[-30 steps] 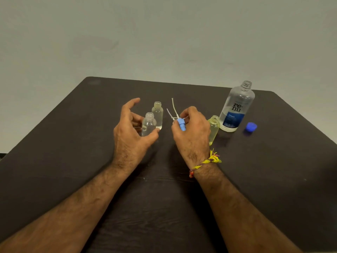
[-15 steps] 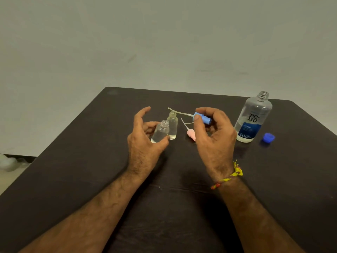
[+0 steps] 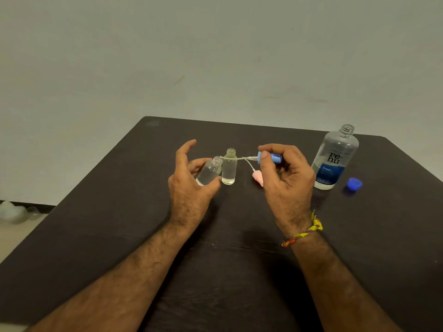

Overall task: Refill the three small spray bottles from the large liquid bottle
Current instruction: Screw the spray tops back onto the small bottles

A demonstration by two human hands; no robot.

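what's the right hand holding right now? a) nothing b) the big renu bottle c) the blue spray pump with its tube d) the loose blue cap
c: the right hand pinches the blue spray pump, its thin tube pointing toward the small bottles, while the large bottle and the blue cap stand untouched on the table.

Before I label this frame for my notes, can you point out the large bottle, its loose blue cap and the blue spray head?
large bottle (image 3: 332, 168): head view, on its label.
blue cap (image 3: 354, 183): head view, on its top.
blue spray head (image 3: 275, 157): head view, on its body, gripped by the right hand (image 3: 287, 178).
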